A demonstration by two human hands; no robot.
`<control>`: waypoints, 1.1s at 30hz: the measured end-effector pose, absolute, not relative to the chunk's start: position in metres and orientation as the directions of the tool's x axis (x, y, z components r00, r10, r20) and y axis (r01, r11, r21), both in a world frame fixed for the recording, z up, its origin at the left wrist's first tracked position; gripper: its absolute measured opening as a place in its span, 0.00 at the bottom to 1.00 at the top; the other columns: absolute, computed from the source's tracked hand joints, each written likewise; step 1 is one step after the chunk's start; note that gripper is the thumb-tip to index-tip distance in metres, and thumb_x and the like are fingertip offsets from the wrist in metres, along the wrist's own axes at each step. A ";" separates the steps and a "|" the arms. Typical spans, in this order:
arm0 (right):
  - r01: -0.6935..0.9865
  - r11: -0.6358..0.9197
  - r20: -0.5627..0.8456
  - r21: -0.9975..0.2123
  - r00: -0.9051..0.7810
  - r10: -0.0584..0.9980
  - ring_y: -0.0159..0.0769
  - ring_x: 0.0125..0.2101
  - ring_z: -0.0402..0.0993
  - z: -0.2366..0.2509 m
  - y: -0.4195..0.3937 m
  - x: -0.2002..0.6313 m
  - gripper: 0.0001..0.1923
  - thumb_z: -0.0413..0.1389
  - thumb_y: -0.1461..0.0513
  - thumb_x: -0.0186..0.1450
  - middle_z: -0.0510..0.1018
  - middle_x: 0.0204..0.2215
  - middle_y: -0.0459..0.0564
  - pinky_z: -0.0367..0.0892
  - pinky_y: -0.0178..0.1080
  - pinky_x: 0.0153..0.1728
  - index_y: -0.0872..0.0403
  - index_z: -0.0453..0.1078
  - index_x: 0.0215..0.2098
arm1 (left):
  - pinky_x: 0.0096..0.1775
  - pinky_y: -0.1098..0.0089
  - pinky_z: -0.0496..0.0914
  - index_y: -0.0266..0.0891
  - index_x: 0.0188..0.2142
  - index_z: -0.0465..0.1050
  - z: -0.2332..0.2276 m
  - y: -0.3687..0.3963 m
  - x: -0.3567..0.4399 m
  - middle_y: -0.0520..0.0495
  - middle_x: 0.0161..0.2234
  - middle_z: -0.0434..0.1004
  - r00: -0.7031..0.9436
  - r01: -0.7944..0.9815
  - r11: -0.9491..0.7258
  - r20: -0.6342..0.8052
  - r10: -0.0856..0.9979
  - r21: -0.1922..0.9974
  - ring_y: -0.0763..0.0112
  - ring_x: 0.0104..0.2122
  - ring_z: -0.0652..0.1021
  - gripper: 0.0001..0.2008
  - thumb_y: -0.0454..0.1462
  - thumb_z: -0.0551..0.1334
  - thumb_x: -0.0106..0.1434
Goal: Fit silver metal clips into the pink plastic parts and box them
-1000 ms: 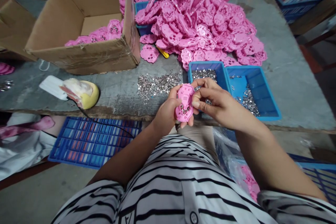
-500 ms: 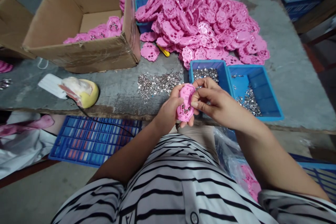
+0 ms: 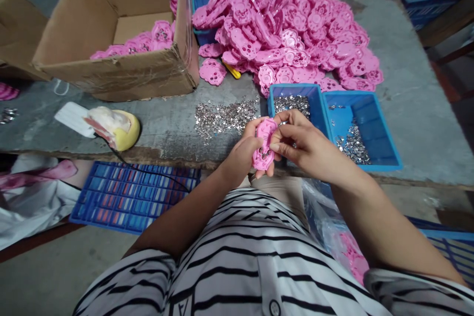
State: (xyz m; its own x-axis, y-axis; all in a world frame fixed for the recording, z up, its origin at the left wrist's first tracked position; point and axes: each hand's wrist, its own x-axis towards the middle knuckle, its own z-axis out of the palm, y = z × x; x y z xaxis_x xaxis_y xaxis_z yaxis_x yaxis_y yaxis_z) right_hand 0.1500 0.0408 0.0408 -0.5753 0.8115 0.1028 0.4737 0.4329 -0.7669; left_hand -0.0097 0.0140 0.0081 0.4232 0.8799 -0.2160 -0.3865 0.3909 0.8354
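My left hand point(image 3: 241, 157) grips a pink plastic shell point(image 3: 264, 144) upright at the table's near edge. My right hand point(image 3: 301, 147) pinches at the shell's right side with thumb and forefinger; whether a small metal piece sits between them is hidden. Loose silver metal pieces point(image 3: 222, 116) lie scattered on the table just beyond my left hand. Two blue trays hold more of them: the left tray point(image 3: 315, 103) and the right tray point(image 3: 385, 143), both behind my right hand.
A big heap of pink shells point(image 3: 292, 29) covers the far table. A cardboard box point(image 3: 111, 71) with several pink shells stands at the far left. A yellow and white object point(image 3: 114, 129) lies near the left edge. A blue crate point(image 3: 129, 197) sits on the floor.
The pink shell has tilted slightly between my hands and my right fingers shifted on its edge. Both hands stay in the same place.
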 end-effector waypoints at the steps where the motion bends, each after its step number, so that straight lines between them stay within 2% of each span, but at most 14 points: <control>1: 0.468 0.435 0.112 -0.769 -0.572 0.813 0.41 0.44 0.65 0.041 0.040 0.150 0.08 0.54 0.65 0.62 0.67 0.38 0.52 0.66 0.45 0.45 0.52 0.67 0.24 | 0.12 0.77 0.59 0.38 0.56 0.51 0.009 0.014 -0.010 0.56 0.20 0.67 0.427 -0.385 0.391 -0.214 0.879 0.836 0.72 0.13 0.71 0.30 0.41 0.55 0.54; 9: 0.404 0.339 0.127 -0.850 -0.467 0.875 0.41 0.44 0.68 0.037 0.038 0.146 0.06 0.58 0.64 0.60 0.72 0.39 0.51 0.67 0.45 0.45 0.52 0.71 0.25 | 0.14 0.76 0.63 0.39 0.55 0.51 0.014 0.013 -0.012 0.54 0.25 0.69 0.455 -0.465 0.447 -0.227 0.861 0.764 0.71 0.16 0.74 0.32 0.35 0.57 0.50; 15: 0.402 0.336 0.140 -0.852 -0.445 0.885 0.41 0.45 0.69 0.036 0.036 0.144 0.07 0.58 0.63 0.61 0.73 0.41 0.51 0.67 0.47 0.47 0.52 0.72 0.25 | 0.15 0.77 0.62 0.38 0.55 0.52 0.013 0.011 -0.010 0.54 0.25 0.71 0.402 -0.437 0.391 -0.213 0.890 0.810 0.73 0.16 0.74 0.32 0.34 0.60 0.51; 20: 0.404 0.360 0.176 -0.841 -0.425 0.888 0.41 0.46 0.70 0.038 0.033 0.140 0.05 0.58 0.63 0.62 0.73 0.43 0.51 0.66 0.47 0.48 0.52 0.73 0.28 | 0.14 0.77 0.61 0.36 0.55 0.53 0.012 0.010 -0.011 0.57 0.20 0.69 0.337 -0.362 0.346 -0.224 0.914 0.866 0.73 0.15 0.73 0.32 0.32 0.59 0.50; 24: 0.346 0.310 0.227 -0.885 -0.260 0.939 0.42 0.49 0.69 0.041 0.023 0.135 0.05 0.57 0.62 0.63 0.74 0.45 0.52 0.67 0.47 0.49 0.52 0.74 0.30 | 0.15 0.78 0.61 0.37 0.55 0.55 0.013 0.011 -0.016 0.53 0.25 0.74 0.262 -0.327 0.300 -0.218 0.940 0.896 0.74 0.16 0.74 0.31 0.32 0.59 0.49; 27: 0.277 0.362 0.334 -0.890 -0.145 0.931 0.39 0.45 0.72 0.038 0.010 0.131 0.05 0.56 0.64 0.64 0.75 0.41 0.50 0.68 0.45 0.45 0.50 0.73 0.32 | 0.14 0.78 0.60 0.37 0.54 0.55 0.015 0.012 -0.024 0.52 0.26 0.76 0.230 -0.309 0.308 -0.244 0.942 0.900 0.75 0.15 0.73 0.31 0.32 0.58 0.48; 30: 0.252 0.465 0.405 -0.849 -0.255 0.878 0.35 0.37 0.75 0.026 -0.002 0.128 0.08 0.54 0.68 0.64 0.76 0.35 0.49 0.71 0.39 0.38 0.50 0.72 0.34 | 0.13 0.79 0.58 0.37 0.53 0.54 0.015 0.016 -0.036 0.54 0.23 0.76 0.205 -0.297 0.319 -0.266 0.942 0.900 0.76 0.13 0.72 0.33 0.32 0.57 0.46; 33: 0.240 0.560 0.432 -0.793 -0.427 0.795 0.34 0.32 0.76 0.009 -0.007 0.126 0.07 0.54 0.69 0.64 0.77 0.31 0.49 0.72 0.35 0.32 0.52 0.71 0.35 | 0.13 0.79 0.58 0.38 0.51 0.54 0.016 0.025 -0.055 0.55 0.23 0.76 0.135 -0.302 0.251 -0.220 0.966 0.919 0.75 0.13 0.72 0.30 0.32 0.58 0.46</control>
State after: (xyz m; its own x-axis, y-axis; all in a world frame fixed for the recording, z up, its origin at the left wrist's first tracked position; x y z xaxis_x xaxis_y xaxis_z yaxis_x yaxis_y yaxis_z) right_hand 0.1257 -0.0074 0.0086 -0.4270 0.7945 0.4317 0.2397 0.5598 -0.7932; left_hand -0.0554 0.0251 0.0156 0.1351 0.9661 -0.2198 -0.3025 0.2514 0.9194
